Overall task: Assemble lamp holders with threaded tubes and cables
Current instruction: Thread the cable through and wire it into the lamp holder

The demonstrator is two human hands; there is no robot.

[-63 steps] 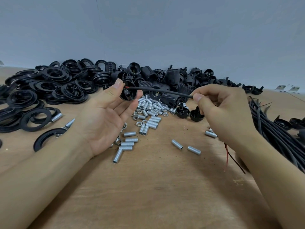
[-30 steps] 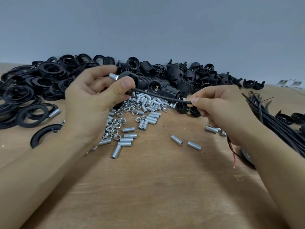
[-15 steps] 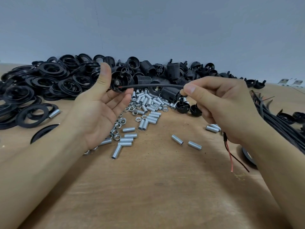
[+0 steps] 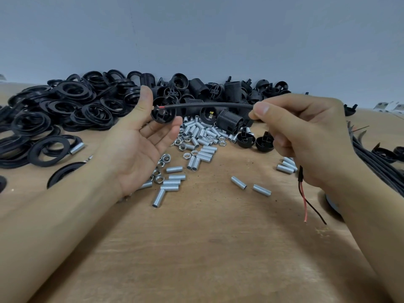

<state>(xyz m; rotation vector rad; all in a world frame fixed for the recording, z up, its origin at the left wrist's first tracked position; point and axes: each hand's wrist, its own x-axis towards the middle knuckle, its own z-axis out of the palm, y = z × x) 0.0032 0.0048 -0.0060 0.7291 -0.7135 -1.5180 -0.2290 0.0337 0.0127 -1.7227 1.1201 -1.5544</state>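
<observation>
Head view. Left hand [image 4: 140, 147], centre left, palm up, holds a black holder cap [image 4: 163, 112] between thumb and fingertips. Right hand [image 4: 306, 136], centre right, pinches a black cable [image 4: 209, 105] between thumb and forefinger; the cable's red-tipped end reaches the cap's rim, while its other end hangs below the right hand with red and black wires bared. Whether the cable has passed through the cap cannot be told. On the table [image 4: 207, 248]: loose threaded tubes [image 4: 201, 141] and nuts [image 4: 162, 162] at centre, rings [image 4: 65, 110] upper left, holder bodies [image 4: 218, 92] along the top, more cables [image 4: 376, 158] at right. Judged stage: early; threading and joining cap to body remain, and many parts are unassembled.
</observation>
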